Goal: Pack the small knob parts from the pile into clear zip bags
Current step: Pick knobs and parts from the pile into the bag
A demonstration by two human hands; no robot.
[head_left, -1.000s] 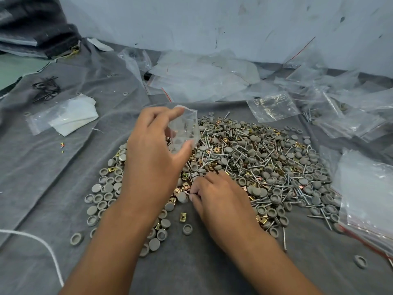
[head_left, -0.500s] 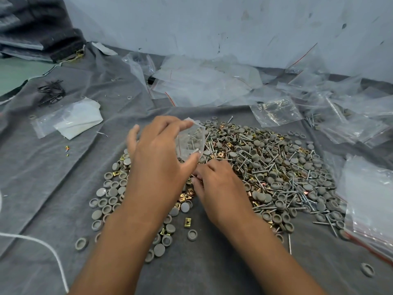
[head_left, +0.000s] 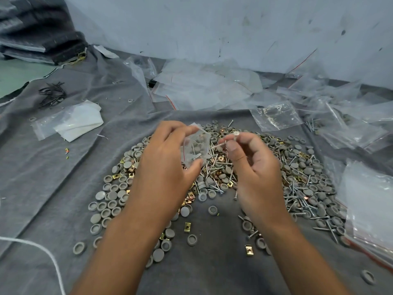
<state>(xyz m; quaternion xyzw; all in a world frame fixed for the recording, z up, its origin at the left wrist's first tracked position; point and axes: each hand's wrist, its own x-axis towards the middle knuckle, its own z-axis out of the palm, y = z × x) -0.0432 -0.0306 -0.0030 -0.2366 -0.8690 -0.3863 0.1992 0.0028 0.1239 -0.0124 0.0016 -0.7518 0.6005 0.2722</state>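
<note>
Mid-fill: left hand [head_left: 163,167] pinching a small clear bag [head_left: 196,145] above the pile [head_left: 265,167] mid-cloth, right hand [head_left: 253,167] pinching screws [head_left: 226,141] beside its mouth. Next, probably: aiming tips in, keeping mouth open.

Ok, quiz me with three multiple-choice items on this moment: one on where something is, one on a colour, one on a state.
1. Where is the small clear zip bag?
A. flat on the grey cloth
B. held above the pile by the left hand
C. against the wall

2. What colour are the round plastic knob caps?
A. grey
B. red
C. blue

3. What is the right hand doing?
A. resting flat and open
B. pinching silver screws
C. pulling the white cord

Answers:
1 B, the left hand grips the bag between fingers and thumb over the pile.
2 A, every cap in the pile looks grey.
3 B, its fingers pinch silver screws beside the bag.
</note>
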